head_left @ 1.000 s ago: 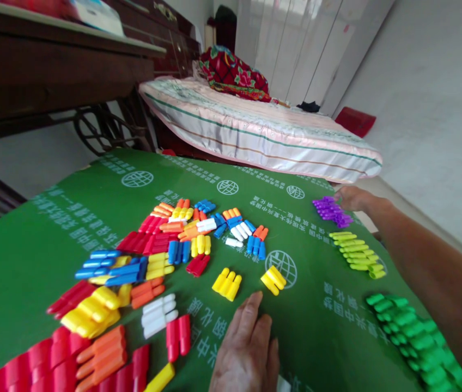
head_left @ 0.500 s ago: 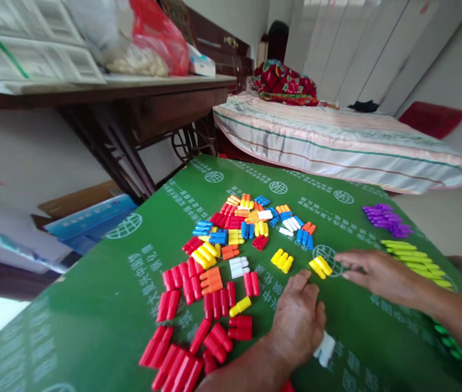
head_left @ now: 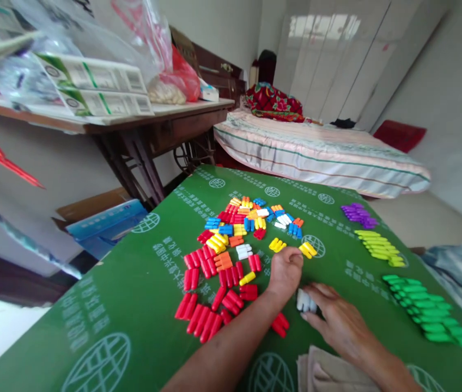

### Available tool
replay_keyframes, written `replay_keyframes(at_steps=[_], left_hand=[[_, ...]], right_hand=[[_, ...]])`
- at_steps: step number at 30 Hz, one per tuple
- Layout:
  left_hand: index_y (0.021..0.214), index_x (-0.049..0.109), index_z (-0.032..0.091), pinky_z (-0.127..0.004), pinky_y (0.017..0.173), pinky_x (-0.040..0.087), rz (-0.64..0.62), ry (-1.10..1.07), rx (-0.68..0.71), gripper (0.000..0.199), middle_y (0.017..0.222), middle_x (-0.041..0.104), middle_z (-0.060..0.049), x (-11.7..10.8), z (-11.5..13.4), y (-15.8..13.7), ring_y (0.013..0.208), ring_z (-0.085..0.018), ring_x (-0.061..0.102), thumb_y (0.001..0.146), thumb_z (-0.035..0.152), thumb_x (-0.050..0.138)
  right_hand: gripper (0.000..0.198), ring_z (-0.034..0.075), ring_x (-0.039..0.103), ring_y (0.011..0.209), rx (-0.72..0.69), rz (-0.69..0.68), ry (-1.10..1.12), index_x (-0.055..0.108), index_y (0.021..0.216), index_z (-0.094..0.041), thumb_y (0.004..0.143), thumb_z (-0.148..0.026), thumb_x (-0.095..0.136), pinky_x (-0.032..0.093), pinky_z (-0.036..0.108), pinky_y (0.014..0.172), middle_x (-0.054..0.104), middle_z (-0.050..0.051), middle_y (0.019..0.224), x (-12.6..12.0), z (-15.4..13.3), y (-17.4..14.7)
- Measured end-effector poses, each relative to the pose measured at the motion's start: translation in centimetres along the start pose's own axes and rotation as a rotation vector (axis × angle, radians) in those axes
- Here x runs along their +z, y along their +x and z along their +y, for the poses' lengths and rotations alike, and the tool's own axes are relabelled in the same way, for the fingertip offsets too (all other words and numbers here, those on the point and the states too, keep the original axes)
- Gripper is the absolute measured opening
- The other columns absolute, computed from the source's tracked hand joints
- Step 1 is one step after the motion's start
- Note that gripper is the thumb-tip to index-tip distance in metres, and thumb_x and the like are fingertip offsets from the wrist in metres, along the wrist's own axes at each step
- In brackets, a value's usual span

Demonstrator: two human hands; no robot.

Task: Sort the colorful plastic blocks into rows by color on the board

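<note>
My right hand (head_left: 335, 316) has its thumb and fingers around a small group of white bullet-shaped plastic pieces (head_left: 305, 300) on the green table. Farther forward, my left hand (head_left: 286, 270) is closed, its fingers curled beside a yellow cluster (head_left: 308, 250). Whatever those fingers hold, if anything, is hidden. Another yellow cluster (head_left: 277, 245) lies just left of the left fingertips. Red clusters (head_left: 204, 322) of the same shape spread left of my left forearm. White pieces (head_left: 244, 251), an orange cluster (head_left: 223, 261) and a single yellow piece (head_left: 247, 279) lie among them.
Mixed clusters, some blue (head_left: 226, 230), lie farther back. Along the right side are rows of purple (head_left: 358, 215), lime (head_left: 379, 247) and green pieces (head_left: 427, 310). A desk (head_left: 165, 117) with boxes and bags stands left, a bed (head_left: 316, 147) behind.
My right hand has moved from beside the yellow cluster back towards me, onto the white pieces. My left hand has moved forward, its fingers more curled. The camera view has shifted.
</note>
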State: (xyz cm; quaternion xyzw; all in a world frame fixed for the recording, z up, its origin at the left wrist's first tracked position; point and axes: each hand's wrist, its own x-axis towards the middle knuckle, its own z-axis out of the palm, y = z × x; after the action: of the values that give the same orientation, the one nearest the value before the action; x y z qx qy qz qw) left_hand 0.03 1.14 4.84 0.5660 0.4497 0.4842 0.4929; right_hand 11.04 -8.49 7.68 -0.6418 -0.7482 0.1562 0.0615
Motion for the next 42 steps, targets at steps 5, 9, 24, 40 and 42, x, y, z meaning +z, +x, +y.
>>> replay_keyframes(at_steps=[5, 9, 24, 40, 42], left_hand=[[0.086, 0.061, 0.015, -0.035, 0.077, 0.051, -0.015, -0.175, -0.056, 0.025, 0.086, 0.064, -0.001, -0.3, 1.9, 0.3, 0.081, -0.013, 0.06, 0.086, 0.039, 0.058], [0.082, 0.061, 0.014, -0.033, 0.074, 0.052, 0.002, -0.367, -0.13, 0.02, 0.08, 0.064, 0.0, -0.9, 4.0, 0.4, 0.075, -0.012, 0.061, 0.084, 0.034, 0.061], [0.075, 0.062, 0.013, -0.025, 0.077, 0.052, -0.044, -1.067, -0.326, 0.017, 0.079, 0.069, -0.006, -6.6, 10.4, 2.6, 0.076, -0.011, 0.066, 0.082, 0.026, 0.053], [0.08, 0.065, 0.012, -0.023, 0.068, 0.051, -0.451, -1.1, -0.165, 0.025, 0.081, 0.07, -0.006, -4.5, 15.6, -1.0, 0.072, -0.012, 0.065, 0.087, 0.03, 0.048], [0.08, 0.065, 0.013, -0.023, 0.068, 0.05, -0.478, -1.122, -0.153, 0.026, 0.08, 0.07, -0.006, -4.5, 15.6, -1.4, 0.071, -0.011, 0.065, 0.087, 0.03, 0.048]], right_hand=[[0.043, 0.025, 0.056, 0.113, 0.044, 0.1, 0.009, 0.061, 0.122, -0.021, 0.079, -0.022, 0.056, 0.043, 0.036, 0.098, 0.063, 0.008, 0.122, 1.1, -1.2, -0.7], [0.046, 0.026, 0.055, 0.115, 0.05, 0.13, 0.033, 0.059, 0.125, -0.019, 0.08, -0.024, 0.055, 0.043, 0.037, 0.099, 0.062, 0.009, 0.124, 1.7, -2.3, -1.2], [0.045, 0.026, 0.053, 0.117, -0.059, 0.303, 0.559, 0.063, 0.119, -0.024, 0.074, -0.021, 0.06, 0.038, 0.043, 0.104, 0.062, 0.008, 0.124, 2.3, -8.8, -2.1], [0.011, 0.014, 0.056, 0.056, 0.348, -0.023, 2.241, 0.062, 0.065, -0.021, 0.061, -0.031, 0.065, 0.043, 0.026, 0.054, 0.064, -0.001, 0.061, 4.8, -16.2, -0.6], [0.02, 0.02, 0.061, 0.066, 0.283, -0.09, 2.212, 0.066, 0.073, -0.021, 0.064, -0.038, 0.061, 0.047, 0.031, 0.058, 0.068, 0.003, 0.068, 4.6, -16.4, -0.3]])
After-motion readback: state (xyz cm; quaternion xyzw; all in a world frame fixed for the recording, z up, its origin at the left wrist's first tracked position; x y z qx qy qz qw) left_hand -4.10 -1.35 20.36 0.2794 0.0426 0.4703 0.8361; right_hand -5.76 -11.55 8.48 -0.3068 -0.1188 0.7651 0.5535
